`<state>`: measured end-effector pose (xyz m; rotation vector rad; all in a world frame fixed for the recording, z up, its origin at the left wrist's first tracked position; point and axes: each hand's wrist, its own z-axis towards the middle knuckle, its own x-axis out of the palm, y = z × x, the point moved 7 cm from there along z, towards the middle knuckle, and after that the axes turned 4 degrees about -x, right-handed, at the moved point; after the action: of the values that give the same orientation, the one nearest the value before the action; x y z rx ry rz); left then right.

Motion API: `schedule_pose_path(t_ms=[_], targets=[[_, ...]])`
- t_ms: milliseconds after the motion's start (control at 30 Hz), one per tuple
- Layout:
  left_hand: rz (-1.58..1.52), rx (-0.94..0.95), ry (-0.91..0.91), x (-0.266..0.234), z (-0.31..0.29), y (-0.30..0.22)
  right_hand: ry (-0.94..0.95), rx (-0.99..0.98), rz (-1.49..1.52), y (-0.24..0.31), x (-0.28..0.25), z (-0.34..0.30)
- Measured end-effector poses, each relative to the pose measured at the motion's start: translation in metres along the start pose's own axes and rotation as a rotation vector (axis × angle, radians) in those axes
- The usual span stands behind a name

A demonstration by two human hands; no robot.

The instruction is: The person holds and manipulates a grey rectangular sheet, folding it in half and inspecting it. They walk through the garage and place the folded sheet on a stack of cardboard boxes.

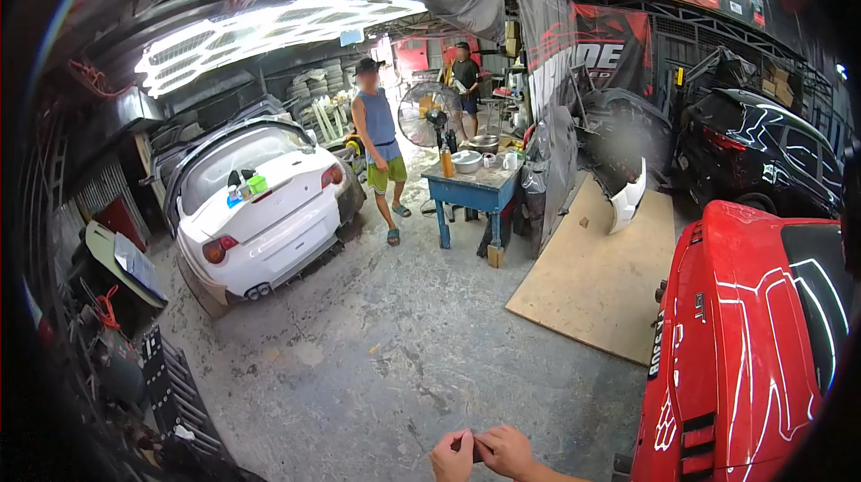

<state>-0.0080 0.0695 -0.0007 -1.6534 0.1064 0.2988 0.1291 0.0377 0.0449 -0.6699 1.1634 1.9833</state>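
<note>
At the lower edge of the head view, my left hand (451, 458) and my right hand (505, 452) are close together. Both have their fingers closed around a small dark reddish-brown object (478, 452), mostly covered by the fingers, so its kind is unclear. Bare concrete floor (386, 374) lies beneath them. To the right of my hands stands a glossy red car (744, 330), the nearest large thing, apart from my fingers.
A white car (287, 222) with bottles on its boot stands left. Beyond are a blue table (475, 199), a large fan (430, 114) and two people, one nearer (381, 128), one farther (466, 74). A wooden board (592, 294) carries a white panel (630, 197). A metal rack (184, 392) lies lower left.
</note>
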Motion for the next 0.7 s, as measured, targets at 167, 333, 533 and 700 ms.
schedule_pose_path(t_ms=[167, 333, 533, 700], targets=[[-0.017, 0.108, 0.111, -0.004, -0.003, -0.048, -0.028, -0.009, 0.142, -0.011, -0.018, 0.019], [0.077, 0.555, 0.068, -0.015, 0.006, -0.073, 0.028, 0.245, 0.535, -0.034, -0.025, 0.026], [0.059, 0.505, 0.197, -0.016, 0.018, -0.081, 0.054, 0.309, 0.615, -0.032, -0.034, 0.046], [-0.033, 0.513, 0.175, -0.022, 0.021, -0.093, 0.056, 0.333, 0.675, -0.033, -0.031, 0.053]])
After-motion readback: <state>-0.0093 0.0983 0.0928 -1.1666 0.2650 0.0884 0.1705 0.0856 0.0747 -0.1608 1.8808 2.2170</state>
